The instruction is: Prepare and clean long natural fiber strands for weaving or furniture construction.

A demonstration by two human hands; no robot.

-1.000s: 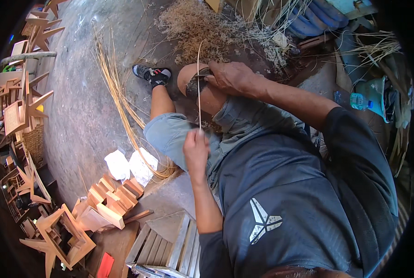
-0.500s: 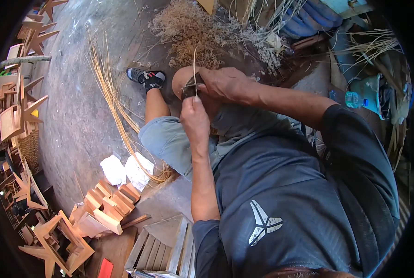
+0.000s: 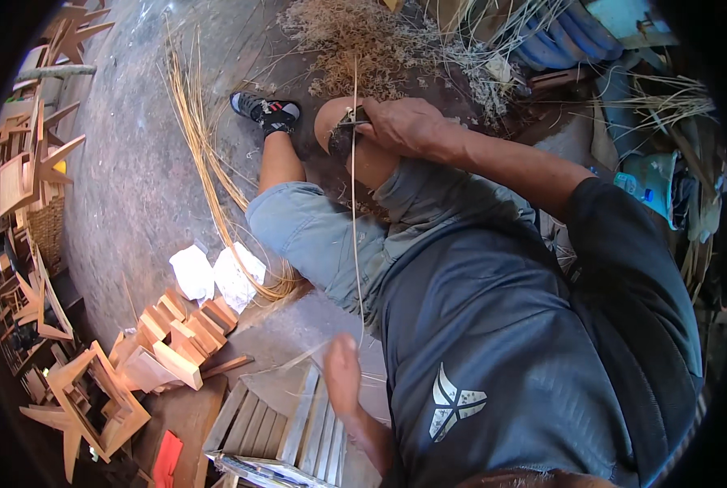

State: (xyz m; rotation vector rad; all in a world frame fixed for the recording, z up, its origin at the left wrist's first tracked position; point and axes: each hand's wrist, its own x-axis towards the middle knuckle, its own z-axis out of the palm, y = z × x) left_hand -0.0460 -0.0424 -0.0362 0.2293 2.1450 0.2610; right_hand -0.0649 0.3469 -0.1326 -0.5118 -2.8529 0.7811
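Observation:
My right hand (image 3: 400, 126) grips a dark blade (image 3: 350, 124) over a dark pad (image 3: 341, 145) on my right knee. A thin pale rattan strip (image 3: 355, 211) passes between blade and pad and runs down along my left thigh. My left hand (image 3: 343, 374) is low beside my hip, near the strip's lower part; its fingers are smeared by motion, so I cannot tell whether they hold it. A long bundle of rattan strands (image 3: 209, 163) lies on the floor beside my left leg.
Several wooden blocks (image 3: 176, 333), wooden frames (image 3: 95, 390), white sheets (image 3: 237, 276) and a slatted wooden piece (image 3: 290, 423) are at lower left. Furniture pieces (image 3: 34, 175) line the far left. Shavings (image 3: 347, 45), blue curved items (image 3: 559, 32) and a plastic bottle (image 3: 628, 183) lie above and right.
My left hand went up to the blade at the knee, then swept down to beside my hip. The strip now stretches further down toward me. My right hand stays at the knee.

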